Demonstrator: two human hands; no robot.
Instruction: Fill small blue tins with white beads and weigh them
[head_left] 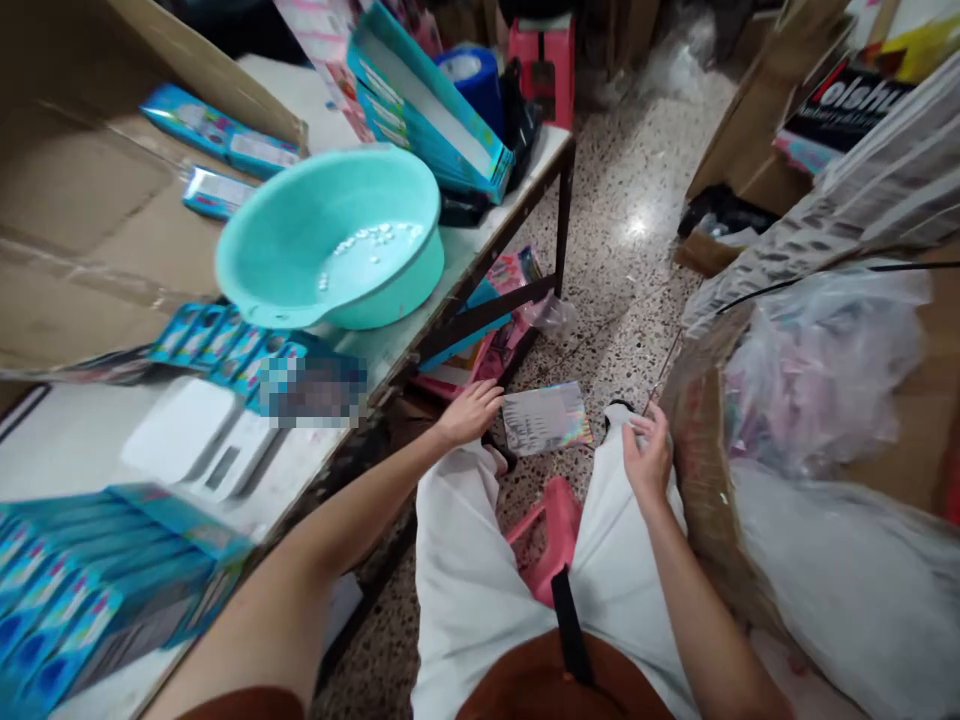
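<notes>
My left hand hangs open above my left knee, close to the table's metal leg, and holds nothing I can see. My right hand rests with curled fingers on my white trouser knee; whether it pinches something small is hidden. A holographic card lies on the speckled floor between my knees. On the table, a turquoise plastic basin holds small white pieces. Blue printed cards lie next to a white digital scale.
A stack of blue packs fills the table's near corner, with a cardboard sheet at the far side. A pink stool stands beneath me. To my right, a cardboard box holds plastic bags.
</notes>
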